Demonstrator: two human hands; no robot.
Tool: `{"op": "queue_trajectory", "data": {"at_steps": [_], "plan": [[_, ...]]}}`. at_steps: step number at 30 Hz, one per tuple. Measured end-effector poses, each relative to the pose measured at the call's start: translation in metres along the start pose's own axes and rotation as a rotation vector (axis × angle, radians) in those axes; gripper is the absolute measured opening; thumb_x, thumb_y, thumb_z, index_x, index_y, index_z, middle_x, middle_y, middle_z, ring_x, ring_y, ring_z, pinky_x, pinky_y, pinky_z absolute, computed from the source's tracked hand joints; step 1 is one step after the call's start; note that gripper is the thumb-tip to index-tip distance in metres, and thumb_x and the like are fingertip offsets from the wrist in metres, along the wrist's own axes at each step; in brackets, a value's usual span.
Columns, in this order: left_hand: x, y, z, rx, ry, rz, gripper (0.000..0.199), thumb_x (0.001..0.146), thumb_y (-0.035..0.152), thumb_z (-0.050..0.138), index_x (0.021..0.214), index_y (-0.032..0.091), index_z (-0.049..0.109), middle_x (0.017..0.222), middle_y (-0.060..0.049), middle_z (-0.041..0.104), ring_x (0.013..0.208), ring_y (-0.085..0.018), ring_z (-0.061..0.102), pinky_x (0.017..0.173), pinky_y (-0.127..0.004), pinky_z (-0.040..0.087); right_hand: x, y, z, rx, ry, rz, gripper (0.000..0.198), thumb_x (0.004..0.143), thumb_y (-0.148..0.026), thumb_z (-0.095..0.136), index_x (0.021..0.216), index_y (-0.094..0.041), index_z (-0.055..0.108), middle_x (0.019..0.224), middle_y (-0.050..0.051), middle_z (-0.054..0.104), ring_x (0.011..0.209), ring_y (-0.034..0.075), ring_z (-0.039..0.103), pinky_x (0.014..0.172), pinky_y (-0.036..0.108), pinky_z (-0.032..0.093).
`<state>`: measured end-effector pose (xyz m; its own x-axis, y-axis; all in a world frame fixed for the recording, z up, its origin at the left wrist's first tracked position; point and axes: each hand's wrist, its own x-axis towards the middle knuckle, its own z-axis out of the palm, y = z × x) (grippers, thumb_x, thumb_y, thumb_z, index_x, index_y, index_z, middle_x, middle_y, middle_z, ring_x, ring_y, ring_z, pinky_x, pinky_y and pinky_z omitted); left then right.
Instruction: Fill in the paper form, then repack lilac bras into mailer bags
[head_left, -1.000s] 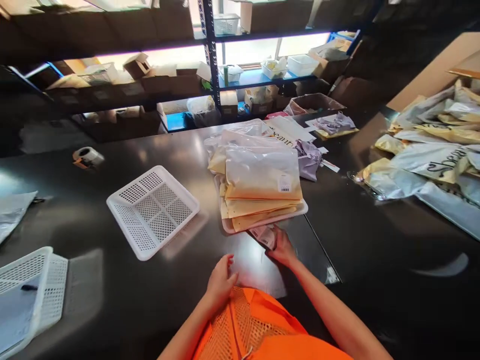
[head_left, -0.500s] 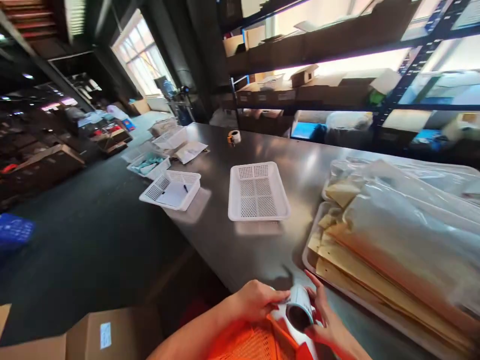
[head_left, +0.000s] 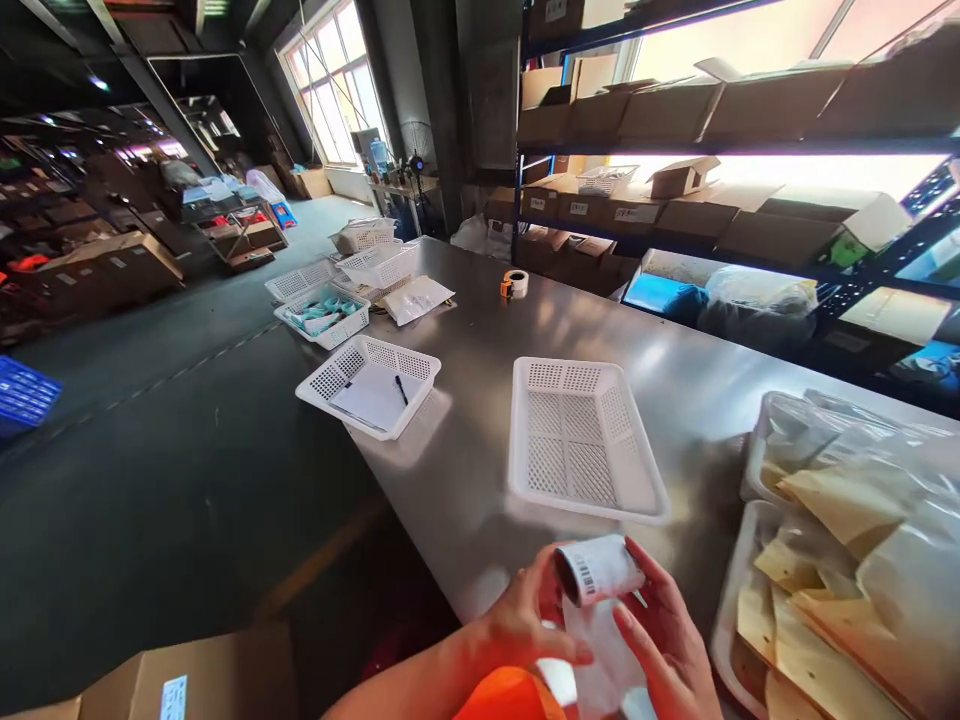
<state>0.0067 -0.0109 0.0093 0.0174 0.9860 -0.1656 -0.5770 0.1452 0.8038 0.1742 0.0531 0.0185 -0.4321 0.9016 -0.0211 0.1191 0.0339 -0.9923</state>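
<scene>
Between my hands, just above the near edge of the metal table, is a roll of white labels (head_left: 600, 568) with a barcode printed on it. My left hand (head_left: 529, 620) grips its left end, around the dark open core. My right hand (head_left: 664, 635) closes on the right end, thumb in front. A whitish strip (head_left: 600, 640) hangs down below the roll between the hands. Something orange (head_left: 510, 695) shows under my left wrist, mostly cut off by the frame. Beyond my fingers lies a white perforated basket (head_left: 517, 430) with nothing in it.
To the right, trays (head_left: 731, 600) hold brown envelopes and clear plastic bags. A basket with paper and a pen (head_left: 424, 370) overhangs the table's left edge. Farther back are more baskets (head_left: 382, 265) and a tape roll (head_left: 517, 284). A cardboard box (head_left: 217, 675) stands lower left; shelves (head_left: 675, 225) line the back.
The label roll has turned from upright to lying sideways, its barcode facing me, and both hands have shifted round it. My view has swung, so less of the orange basket shows.
</scene>
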Motion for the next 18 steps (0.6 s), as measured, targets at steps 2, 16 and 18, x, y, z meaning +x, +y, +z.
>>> {"op": "queue_trajectory", "data": {"at_steps": [2, 16, 18], "plan": [[0.007, 0.024, -0.026, -0.197, 0.082, 0.006, 0.068, 0.054, 0.035, 0.091, 0.111, 0.019, 0.059, 0.107, -0.007, 0.068, 0.095, -0.022, 0.065, 0.078, -0.030, 0.048, 0.023, -0.015, 0.024, -0.253, -0.116, -0.207, 0.058, 0.084, -0.043, 0.063, 0.140, -0.034, 0.050, 0.136, 0.010, 0.055, 0.130, 0.038, 0.048, 0.107, 0.056, 0.041], [0.022, 0.188, -0.240, 0.392, 0.389, -0.214, 0.051, 0.072, 0.058, 0.059, 0.106, 0.021, 0.056, 0.087, -0.004, 0.062, 0.073, -0.020, 0.061, 0.065, -0.033, 0.051, 0.152, -0.043, 0.189, -0.142, -0.411, 0.068, 0.056, 0.084, -0.040, 0.066, 0.138, -0.031, 0.050, 0.144, 0.011, 0.041, 0.119, 0.026, 0.056, 0.095, 0.041, 0.054], [0.034, 0.219, -0.293, 0.620, 0.607, -0.173, 0.044, 0.072, 0.041, 0.064, 0.111, 0.022, 0.054, 0.103, -0.006, 0.062, 0.094, -0.024, 0.060, 0.077, -0.033, 0.049, 0.150, -0.028, 0.186, -0.205, -0.310, 0.055, 0.064, 0.086, -0.039, 0.064, 0.144, -0.033, 0.039, 0.147, 0.011, 0.039, 0.119, 0.025, 0.057, 0.096, 0.044, 0.054]]}}
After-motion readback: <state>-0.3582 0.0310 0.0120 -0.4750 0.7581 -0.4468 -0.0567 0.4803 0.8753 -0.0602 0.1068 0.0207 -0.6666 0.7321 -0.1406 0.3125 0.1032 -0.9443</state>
